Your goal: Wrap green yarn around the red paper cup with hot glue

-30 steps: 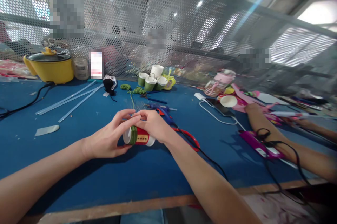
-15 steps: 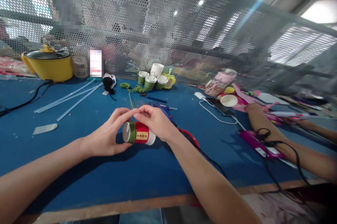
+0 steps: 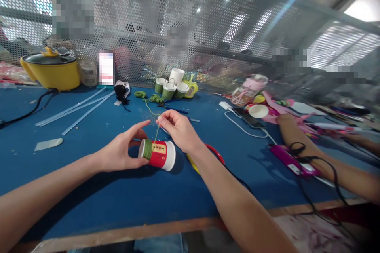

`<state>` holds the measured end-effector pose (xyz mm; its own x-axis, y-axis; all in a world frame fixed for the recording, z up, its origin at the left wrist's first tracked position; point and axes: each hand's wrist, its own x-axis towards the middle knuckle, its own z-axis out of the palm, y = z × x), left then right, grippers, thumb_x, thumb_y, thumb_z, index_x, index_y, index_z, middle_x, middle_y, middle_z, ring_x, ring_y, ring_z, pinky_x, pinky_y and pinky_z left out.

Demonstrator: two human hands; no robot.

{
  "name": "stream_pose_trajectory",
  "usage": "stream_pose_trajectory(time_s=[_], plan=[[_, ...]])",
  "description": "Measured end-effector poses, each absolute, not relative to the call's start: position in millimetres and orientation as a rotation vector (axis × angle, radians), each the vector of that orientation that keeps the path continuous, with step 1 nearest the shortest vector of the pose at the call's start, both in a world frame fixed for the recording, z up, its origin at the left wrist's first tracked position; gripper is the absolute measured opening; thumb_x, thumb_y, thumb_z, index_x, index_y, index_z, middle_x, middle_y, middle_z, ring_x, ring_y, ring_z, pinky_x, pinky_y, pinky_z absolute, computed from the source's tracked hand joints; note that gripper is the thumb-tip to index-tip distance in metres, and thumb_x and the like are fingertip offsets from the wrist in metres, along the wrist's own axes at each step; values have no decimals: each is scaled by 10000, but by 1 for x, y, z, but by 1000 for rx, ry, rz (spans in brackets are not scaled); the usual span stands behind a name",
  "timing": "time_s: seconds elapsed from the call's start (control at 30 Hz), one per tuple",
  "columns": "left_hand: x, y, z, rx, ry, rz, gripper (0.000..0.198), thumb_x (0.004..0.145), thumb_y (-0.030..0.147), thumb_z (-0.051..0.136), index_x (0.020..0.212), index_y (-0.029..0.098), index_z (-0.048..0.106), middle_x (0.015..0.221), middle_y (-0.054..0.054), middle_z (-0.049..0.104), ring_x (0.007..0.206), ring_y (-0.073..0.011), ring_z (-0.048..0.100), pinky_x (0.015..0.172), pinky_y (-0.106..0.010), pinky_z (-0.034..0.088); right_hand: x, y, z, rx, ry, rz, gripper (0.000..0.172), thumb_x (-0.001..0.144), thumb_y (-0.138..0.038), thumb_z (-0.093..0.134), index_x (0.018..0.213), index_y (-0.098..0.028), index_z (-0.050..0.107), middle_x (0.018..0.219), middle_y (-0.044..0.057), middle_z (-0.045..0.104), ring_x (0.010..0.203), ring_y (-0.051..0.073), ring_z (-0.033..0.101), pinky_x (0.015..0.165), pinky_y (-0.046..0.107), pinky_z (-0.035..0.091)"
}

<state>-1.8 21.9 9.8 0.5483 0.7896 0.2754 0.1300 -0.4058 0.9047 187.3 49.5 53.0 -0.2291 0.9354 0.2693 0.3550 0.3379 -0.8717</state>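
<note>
A red paper cup (image 3: 159, 154) lies on its side on the blue table (image 3: 118, 201), its bottom end wound with green string. My left hand (image 3: 121, 150) grips the cup at that wound end, forefinger stretched over it. My right hand (image 3: 178, 128) is lifted just above the cup and pinches the green string (image 3: 156, 136), which runs taut from the cup up to my fingers and on toward a green coil (image 3: 141, 94) farther back.
Several string-wrapped cups (image 3: 170, 86) stand at the back by the mesh wall. A yellow pot (image 3: 50, 71), clear glue sticks (image 3: 77, 110), a phone with cable (image 3: 246, 116) and a purple glue gun (image 3: 291, 160) lie around. Another person's forearm (image 3: 326, 164) rests at right.
My right hand has come off the cup and risen, drawing the green string taut. The cup has settled lower on the table, still in my left hand.
</note>
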Motion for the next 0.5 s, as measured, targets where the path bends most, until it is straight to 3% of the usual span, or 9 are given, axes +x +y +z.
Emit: stream_pose_trajectory(time_s=[0.23, 0.5], plan=[[0, 19, 11, 1915, 730, 883, 794, 690, 192, 673, 1368, 242, 264, 986, -39, 552, 944, -191, 595, 850, -384, 526, 186, 42, 61, -1123, -1791, 822, 145, 831, -318, 522, 753, -196, 510, 746, 13, 617, 712, 133, 564, 700, 286, 457], [1, 14, 12, 2029, 731, 951, 801, 677, 164, 668, 1373, 210, 275, 1078, -80, 559, 1025, -215, 578, 917, -390, 507, 186, 52, 49, -1159, -1849, 888, 134, 825, -278, 510, 729, -185, 504, 707, 3, 588, 662, 126, 538, 676, 288, 436]])
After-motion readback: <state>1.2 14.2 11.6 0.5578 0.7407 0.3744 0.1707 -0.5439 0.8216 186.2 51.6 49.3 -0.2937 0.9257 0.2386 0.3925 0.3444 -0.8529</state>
